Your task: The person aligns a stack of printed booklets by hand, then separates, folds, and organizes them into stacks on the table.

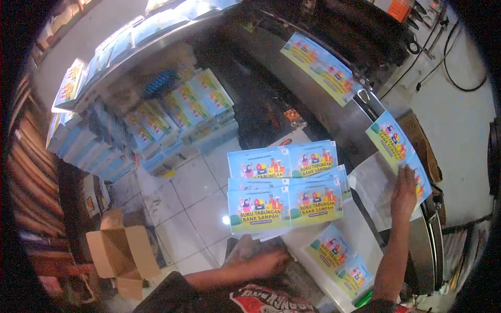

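Note:
My left hand (249,249) is at the lower edge of a fanned stack of printed cover sheets (286,208), its fingers closed and partly hidden under the paper. The sheets are light blue and yellow, each with the same cartoon picture twice side by side. On the right, my right hand (404,195) grips the near part of another printed sheet (391,141) lying along the edge of a machine. A further matching sheet (339,258) lies on the pale surface between my forearms.
Tall piles of similar sheets (180,107) stand on the tiled floor at the left. More sheets (156,26) line a ledge at the back. One printed sheet (321,68) rests farther up the machine (360,122). An open cardboard box (122,250) sits at lower left. Black cables (443,57) hang at right.

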`<move>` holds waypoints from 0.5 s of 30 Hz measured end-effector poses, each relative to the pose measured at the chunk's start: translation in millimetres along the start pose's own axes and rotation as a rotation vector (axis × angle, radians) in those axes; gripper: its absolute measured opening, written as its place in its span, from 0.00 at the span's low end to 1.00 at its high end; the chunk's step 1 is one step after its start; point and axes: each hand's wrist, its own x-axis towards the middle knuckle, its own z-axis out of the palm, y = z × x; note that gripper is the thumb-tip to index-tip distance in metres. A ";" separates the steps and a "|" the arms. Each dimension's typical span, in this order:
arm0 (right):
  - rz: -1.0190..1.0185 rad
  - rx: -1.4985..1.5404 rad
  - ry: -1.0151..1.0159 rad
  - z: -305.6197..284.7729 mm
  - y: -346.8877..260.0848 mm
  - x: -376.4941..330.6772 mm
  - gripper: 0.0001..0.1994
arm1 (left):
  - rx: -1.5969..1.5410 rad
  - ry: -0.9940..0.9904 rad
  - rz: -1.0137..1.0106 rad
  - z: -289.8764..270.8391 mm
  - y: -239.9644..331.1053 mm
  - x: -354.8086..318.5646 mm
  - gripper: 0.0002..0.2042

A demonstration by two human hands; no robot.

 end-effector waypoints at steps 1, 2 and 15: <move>-0.002 0.001 0.003 3.1 -0.2 -8.8 0.22 | 0.014 -0.054 -0.045 -3.7 4.8 1.9 0.18; 0.003 0.110 -0.087 5.4 -1.8 -23.1 0.21 | 0.027 -0.112 -0.094 -5.6 8.5 -0.6 0.18; 0.097 0.416 -0.742 -122.0 -58.5 -216.7 0.41 | -0.014 -0.070 -0.087 13.4 11.0 0.9 0.14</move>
